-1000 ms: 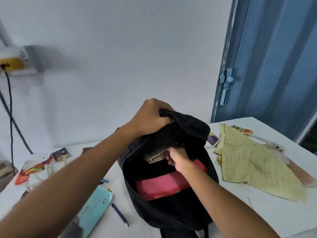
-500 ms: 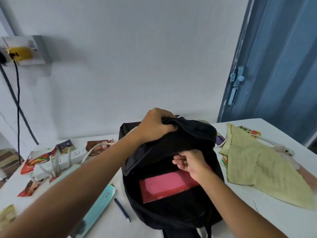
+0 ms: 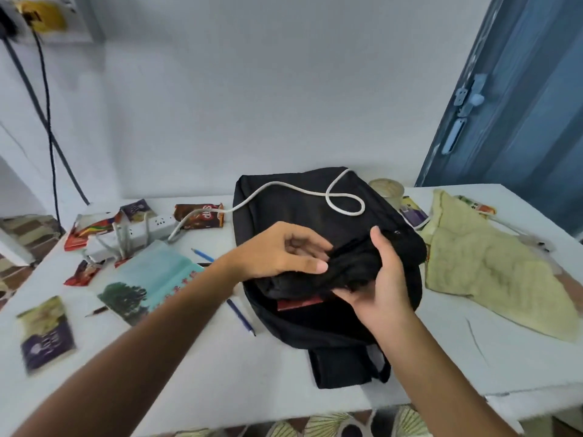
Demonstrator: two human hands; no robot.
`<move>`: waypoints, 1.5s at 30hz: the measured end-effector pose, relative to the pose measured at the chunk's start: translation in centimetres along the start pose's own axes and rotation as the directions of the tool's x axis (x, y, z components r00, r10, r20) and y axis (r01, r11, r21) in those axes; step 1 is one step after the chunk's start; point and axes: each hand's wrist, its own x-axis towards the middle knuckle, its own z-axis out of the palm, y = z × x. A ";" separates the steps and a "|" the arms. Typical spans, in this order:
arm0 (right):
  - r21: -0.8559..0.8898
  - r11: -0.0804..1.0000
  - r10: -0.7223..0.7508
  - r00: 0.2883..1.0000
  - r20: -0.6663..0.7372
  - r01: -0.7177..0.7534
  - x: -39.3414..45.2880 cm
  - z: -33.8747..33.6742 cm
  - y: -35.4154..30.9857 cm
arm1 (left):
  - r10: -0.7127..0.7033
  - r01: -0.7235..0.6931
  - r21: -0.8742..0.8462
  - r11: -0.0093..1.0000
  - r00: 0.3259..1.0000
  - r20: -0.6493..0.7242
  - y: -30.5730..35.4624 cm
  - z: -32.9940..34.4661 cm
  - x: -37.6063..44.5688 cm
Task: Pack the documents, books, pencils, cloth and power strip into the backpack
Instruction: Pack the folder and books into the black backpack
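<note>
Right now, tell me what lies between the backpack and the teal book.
In the head view, blue pencils lie on the table between backpack and teal book.

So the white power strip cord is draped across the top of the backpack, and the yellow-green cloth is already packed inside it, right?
Not quite. The head view shows the cloth not packed: it lies spread on the table, right of the backpack. The white cord does drape across the backpack.

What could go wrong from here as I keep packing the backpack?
The white cord lies looped over the backpack, so shifting the bag may drag the power strip along. The right hand holds the bunched flap over the opening, nearly hiding the red item; the blue pencil beside the bag could roll off.
</note>
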 end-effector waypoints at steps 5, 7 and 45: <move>0.075 0.997 0.024 0.993 -0.118 -0.015 1.3 -2.3 2.0 | -0.144 0.294 0.060 0.954 0.623 -0.769 -8.0 -1.0 -7.4; 0.090 0.995 0.044 0.987 -0.155 -0.031 1.5 -3.2 2.6 | -0.179 0.503 0.027 0.864 0.357 -0.917 -10.6 -0.7 -10.7; 0.017 0.992 0.115 0.967 0.228 -0.122 1.5 7.9 -7.8 | -0.574 -0.210 -0.783 0.585 0.575 -0.583 3.7 -1.0 -17.1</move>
